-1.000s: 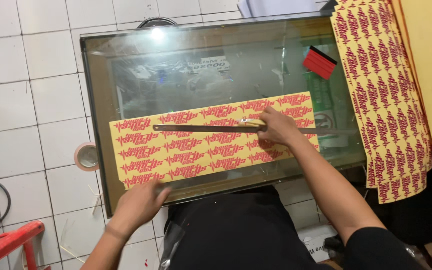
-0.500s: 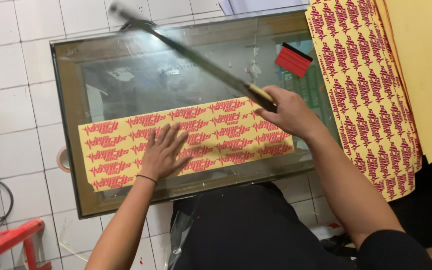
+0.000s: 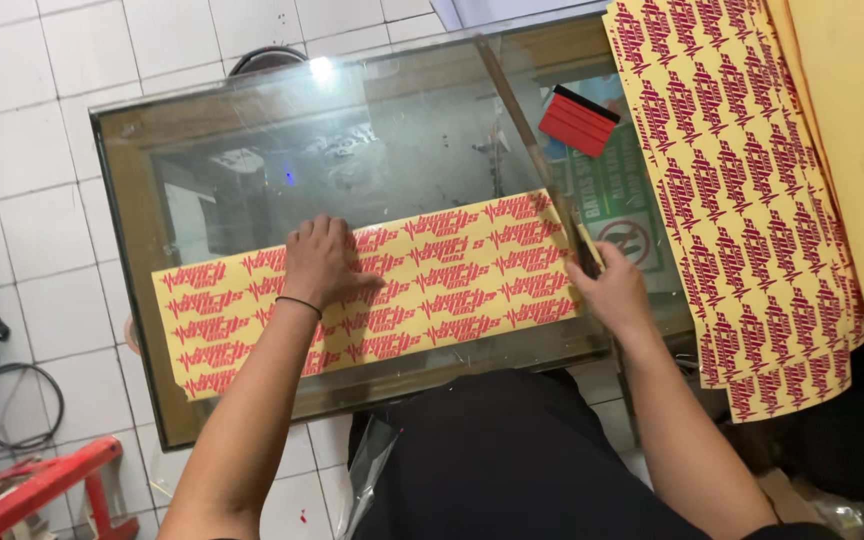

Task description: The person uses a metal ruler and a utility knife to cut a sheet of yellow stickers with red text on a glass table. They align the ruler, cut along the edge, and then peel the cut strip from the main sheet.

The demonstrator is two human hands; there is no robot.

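A long yellow sheet point(image 3: 452, 290) printed with rows of red marks lies flat on a glass tabletop point(image 3: 122, 200). My left hand point(image 3: 322, 262) presses palm-down on the sheet left of its middle, fingers spread. My right hand point(image 3: 614, 292) grips the near end of a long thin dark straightedge point(image 3: 527, 140) at the sheet's right end. The straightedge runs away from me across the sheet's short edge towards the table's far side.
A red squeegee point(image 3: 577, 120) rests on the glass at the far right. A pile of the same printed yellow sheets point(image 3: 742, 200) hangs over the right side. White tiled floor point(image 3: 42, 130), a coiled cable point(image 3: 17, 405) and a red metal frame point(image 3: 32, 490) are at the left.
The straightedge, which lay lengthwise along the sheet, was lifted and swung round to cross the sheet's right end. My left hand moved from the table's near edge onto the sheet.
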